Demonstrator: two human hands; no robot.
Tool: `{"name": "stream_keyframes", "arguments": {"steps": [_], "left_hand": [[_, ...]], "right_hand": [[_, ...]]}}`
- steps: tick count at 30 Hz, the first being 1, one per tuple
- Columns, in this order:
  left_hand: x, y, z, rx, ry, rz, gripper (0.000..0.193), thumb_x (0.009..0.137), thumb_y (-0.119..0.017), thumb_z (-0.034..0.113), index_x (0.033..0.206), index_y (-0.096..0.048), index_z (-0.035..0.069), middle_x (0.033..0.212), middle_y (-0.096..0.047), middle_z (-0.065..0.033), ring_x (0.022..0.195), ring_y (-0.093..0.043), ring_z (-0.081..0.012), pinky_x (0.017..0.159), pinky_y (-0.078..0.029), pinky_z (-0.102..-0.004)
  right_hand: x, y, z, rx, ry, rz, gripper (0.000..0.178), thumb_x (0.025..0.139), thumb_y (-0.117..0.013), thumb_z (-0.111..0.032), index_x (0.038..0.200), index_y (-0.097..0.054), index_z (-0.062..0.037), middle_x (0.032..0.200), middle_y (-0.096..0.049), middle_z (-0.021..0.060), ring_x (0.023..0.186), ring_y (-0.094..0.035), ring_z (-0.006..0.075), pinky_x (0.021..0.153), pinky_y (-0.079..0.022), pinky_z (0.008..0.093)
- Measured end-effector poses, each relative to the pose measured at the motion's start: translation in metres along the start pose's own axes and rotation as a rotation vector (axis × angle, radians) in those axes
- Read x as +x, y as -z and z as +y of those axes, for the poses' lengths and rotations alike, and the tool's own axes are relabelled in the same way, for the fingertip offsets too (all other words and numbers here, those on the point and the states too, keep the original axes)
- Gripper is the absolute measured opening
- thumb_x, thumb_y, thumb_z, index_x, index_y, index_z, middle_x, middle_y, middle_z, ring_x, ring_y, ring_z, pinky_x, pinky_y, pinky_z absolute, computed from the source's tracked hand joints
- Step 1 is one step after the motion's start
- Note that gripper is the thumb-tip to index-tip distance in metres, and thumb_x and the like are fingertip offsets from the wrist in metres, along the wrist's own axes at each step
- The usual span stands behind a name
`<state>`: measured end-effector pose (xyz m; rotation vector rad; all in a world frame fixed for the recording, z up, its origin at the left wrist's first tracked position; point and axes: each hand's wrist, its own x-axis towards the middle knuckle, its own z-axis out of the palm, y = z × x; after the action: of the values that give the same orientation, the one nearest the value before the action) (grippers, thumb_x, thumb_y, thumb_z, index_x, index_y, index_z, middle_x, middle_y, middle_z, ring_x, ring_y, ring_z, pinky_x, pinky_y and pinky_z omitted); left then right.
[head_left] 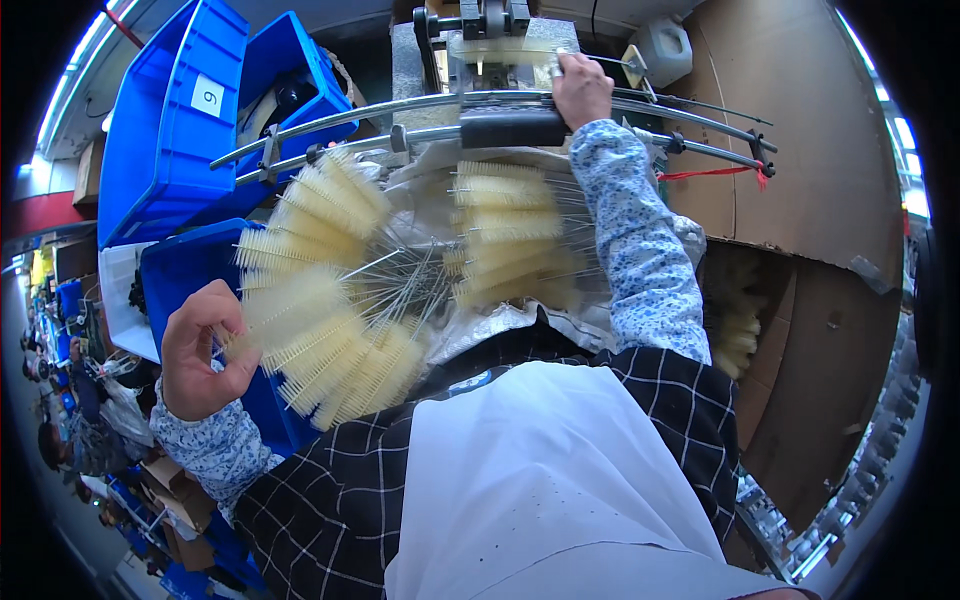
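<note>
Thumb and fingertips of my left hand are pinched on the bristle end of a cream tube brush, at the left of a fanned pile. More brushes lie around it, their thin wire stems pointing toward the middle. A second bundle of brushes lies to the right, stems to the right. At the far side, my right hand is closed on the right end of another brush, which lies crosswise at a metal machine and looks blurred. The fingertips are partly hidden.
Two metal rails with a black sleeve cross in front of the machine. Blue bins stand at the left, with another blue bin nearer. Cardboard walls the right side, and a red strip hangs from a rail.
</note>
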<state>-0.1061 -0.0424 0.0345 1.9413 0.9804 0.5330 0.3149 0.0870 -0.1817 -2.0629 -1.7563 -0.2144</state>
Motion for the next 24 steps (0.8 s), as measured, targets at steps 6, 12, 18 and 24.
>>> {"name": "stream_keyframes", "arguments": {"steps": [6, 12, 18, 24], "left_hand": [[0.002, -0.002, -0.001, -0.019, -0.015, -0.006, 0.026, 0.059, -0.060, 0.003, 0.080, -0.047, 0.006, 0.068, -0.043, -0.0036, 0.061, -0.040, -0.0125, 0.056, -0.031, -0.0236], [0.008, -0.001, 0.007, -0.036, -0.026, -0.026, 0.025, 0.060, -0.060, 0.004, 0.081, -0.047, 0.006, 0.068, -0.043, -0.0041, 0.061, -0.040, -0.0126, 0.056, -0.031, -0.0240], [0.006, -0.003, 0.002, -0.072, -0.037, 0.037, 0.023, 0.065, -0.057, 0.006, 0.083, -0.043, 0.006, 0.070, -0.041, -0.0034, 0.061, -0.037, -0.0112, 0.056, -0.030, -0.0238], [0.006, -0.005, 0.002, -0.195, 0.040, 0.137, 0.022, 0.072, -0.054, 0.015, 0.085, -0.039, 0.005, 0.070, -0.038, -0.0029, 0.061, -0.035, -0.0098, 0.055, -0.029, -0.0238]], "right_hand": [[0.002, -0.005, -0.064, -0.012, -0.035, -0.106, 0.023, 0.076, -0.052, -0.015, 0.097, -0.059, -0.0082, 0.096, -0.059, 0.0068, 0.094, -0.055, 0.0242, 0.079, -0.042, 0.0412], [0.002, -0.004, -0.059, 0.009, -0.011, -0.093, 0.025, 0.075, -0.053, -0.016, 0.097, -0.059, -0.0081, 0.098, -0.059, 0.0067, 0.095, -0.054, 0.0247, 0.080, -0.042, 0.0406], [-0.001, 0.002, 0.012, -0.054, 0.025, 0.026, 0.021, 0.073, -0.055, -0.015, 0.093, -0.060, -0.0115, 0.095, -0.060, 0.0037, 0.089, -0.056, 0.0228, 0.075, -0.043, 0.0401], [0.010, 0.026, 0.091, 0.057, 0.004, -0.099, 0.024, 0.077, -0.056, -0.022, 0.098, -0.061, -0.0114, 0.092, -0.061, 0.0101, 0.086, -0.058, 0.0295, 0.078, -0.045, 0.0385]]}}
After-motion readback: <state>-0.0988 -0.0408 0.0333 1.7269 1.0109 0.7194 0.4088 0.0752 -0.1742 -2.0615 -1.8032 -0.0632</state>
